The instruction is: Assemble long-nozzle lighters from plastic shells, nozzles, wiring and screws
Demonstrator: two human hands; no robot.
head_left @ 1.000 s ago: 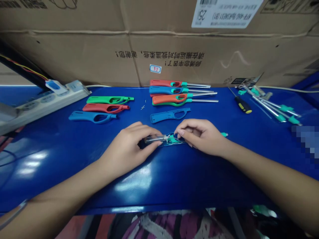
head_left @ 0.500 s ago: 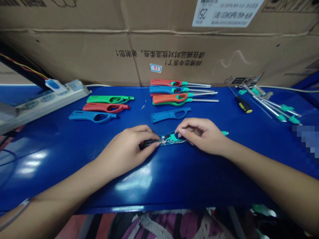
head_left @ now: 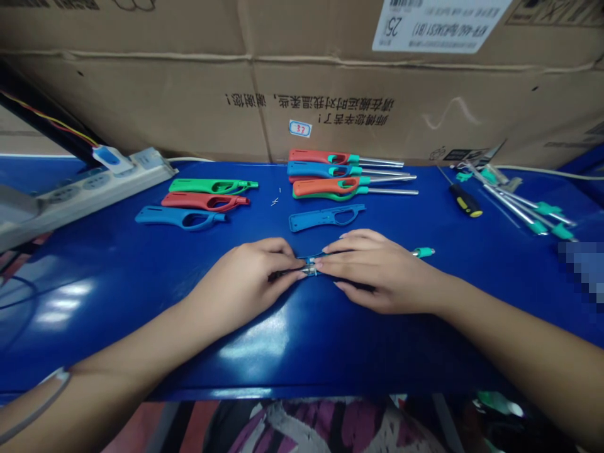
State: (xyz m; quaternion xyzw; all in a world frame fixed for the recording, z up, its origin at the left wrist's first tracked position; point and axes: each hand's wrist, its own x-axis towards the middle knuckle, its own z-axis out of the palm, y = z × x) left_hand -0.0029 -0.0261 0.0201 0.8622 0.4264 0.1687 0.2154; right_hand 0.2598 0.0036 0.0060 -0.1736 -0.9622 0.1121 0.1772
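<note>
Blue lighter half-shell (head_left: 309, 259) is mid-frame on my feed, mostly covered, left hand (head_left: 257, 270) pinching a metal-tipped part (head_left: 309, 269), right hand (head_left: 377, 272) open, fingers spread across the shell.

We see a blue casing (head_left: 308, 258), our blue table (head_left: 391, 352), a green handle (head_left: 191, 186), a red handle (head_left: 184, 200), a blue handle (head_left: 160, 216), a brown box (head_left: 165, 107) with black print (head_left: 353, 119), a yellow-and-black screwdriver (head_left: 465, 201), and purple, black and grey patterned cloth (head_left: 349, 425).
</note>
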